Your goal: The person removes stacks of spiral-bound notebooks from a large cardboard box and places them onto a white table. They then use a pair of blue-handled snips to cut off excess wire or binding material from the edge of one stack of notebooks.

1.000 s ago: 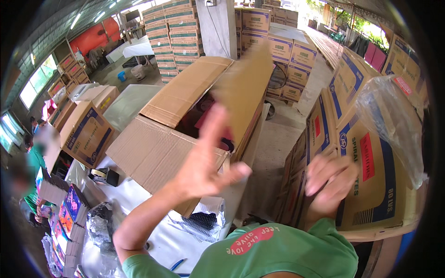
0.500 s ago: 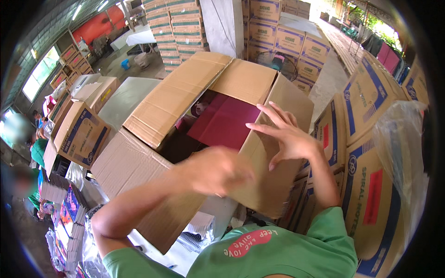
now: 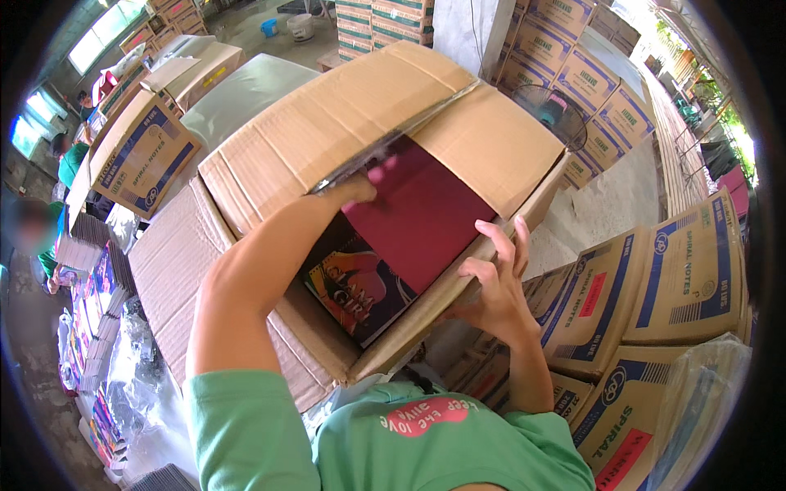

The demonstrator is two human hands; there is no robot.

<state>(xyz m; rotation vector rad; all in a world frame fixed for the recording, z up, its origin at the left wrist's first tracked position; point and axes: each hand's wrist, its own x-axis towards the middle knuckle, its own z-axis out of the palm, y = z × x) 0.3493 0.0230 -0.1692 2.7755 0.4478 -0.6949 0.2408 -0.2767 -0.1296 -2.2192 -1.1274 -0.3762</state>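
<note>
A large brown cardboard box [image 3: 270, 155] stands open in front of me. Inside lie notebooks: a plain maroon cover [image 3: 426, 213] on top and a dark illustrated cover [image 3: 360, 286] beside it. My left hand [image 3: 356, 192] reaches into the box at the edge of the far-left flap, with its fingers hidden under the flap. My right hand [image 3: 491, 278] grips the near-right flap [image 3: 426, 315] of the box, fingers spread over its edge.
Printed blue-and-brown cartons [image 3: 655, 286] are stacked close on the right and at the back [image 3: 565, 49]. Another open carton [image 3: 139, 155] stands at the left. Stacks of notebooks [image 3: 90, 278] and crumpled plastic wrap [image 3: 139, 368] lie lower left, where another person [image 3: 33, 237] stands.
Both hands were raised over the flaps. Now my left hand has gone down into the box and my right hand has dropped to the near-right flap. The box fills more of the view.
</note>
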